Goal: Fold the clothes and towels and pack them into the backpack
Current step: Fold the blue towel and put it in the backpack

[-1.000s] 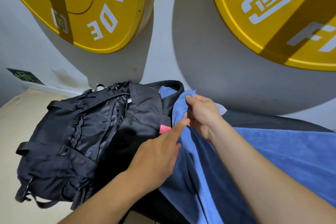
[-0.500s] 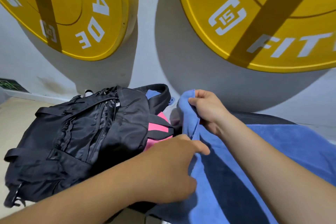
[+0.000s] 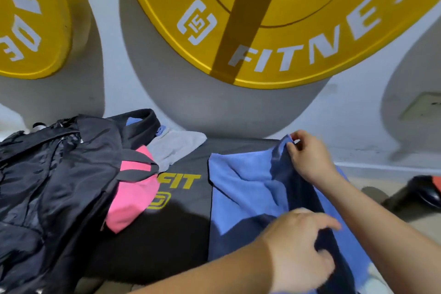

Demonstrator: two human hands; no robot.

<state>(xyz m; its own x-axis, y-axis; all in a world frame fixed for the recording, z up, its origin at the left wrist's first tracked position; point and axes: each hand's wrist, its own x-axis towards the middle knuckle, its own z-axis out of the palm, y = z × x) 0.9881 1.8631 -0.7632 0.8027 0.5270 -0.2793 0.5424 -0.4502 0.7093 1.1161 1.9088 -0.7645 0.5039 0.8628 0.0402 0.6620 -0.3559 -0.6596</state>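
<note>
Both hands were on the blue terry towel [image 3: 241, 181], which lay on the black padded bench [image 3: 167, 229].

The right hand [image 3: 310, 160] pinched the towel's raised far corner between closed fingertips. The left hand [image 3: 300, 246] gripped a dark fold at its near edge, fingers curled around the cloth. The black nylon backpack [image 3: 55, 174] lay at the bench's left end, a pink garment [image 3: 131, 196] spilling from its mouth. A grey cloth [image 3: 174, 147] lay just beyond the pink garment.
</note>
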